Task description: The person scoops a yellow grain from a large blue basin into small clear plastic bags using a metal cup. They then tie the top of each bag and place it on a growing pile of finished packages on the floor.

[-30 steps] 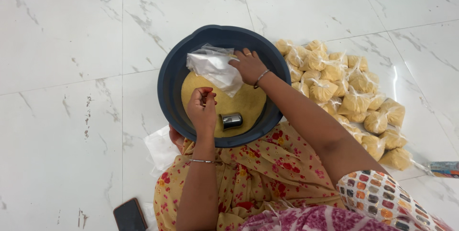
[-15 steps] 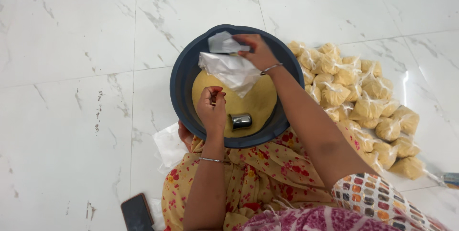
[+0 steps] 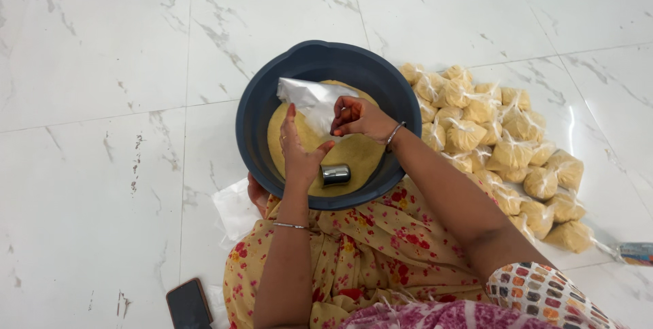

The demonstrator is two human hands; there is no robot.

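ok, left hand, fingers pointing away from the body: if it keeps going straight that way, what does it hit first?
Probably the clear plastic bag: the left hand points up the picture, fingertips at its lower edge. Beyond lies the basin wall. Height is unclear, so it might brush the yellow grain first.

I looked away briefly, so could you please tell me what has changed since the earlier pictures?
The right hand drew the clear bag back toward the basin's middle; the left hand opened flat beside it. The steel cup, basin and filled bags stayed put.
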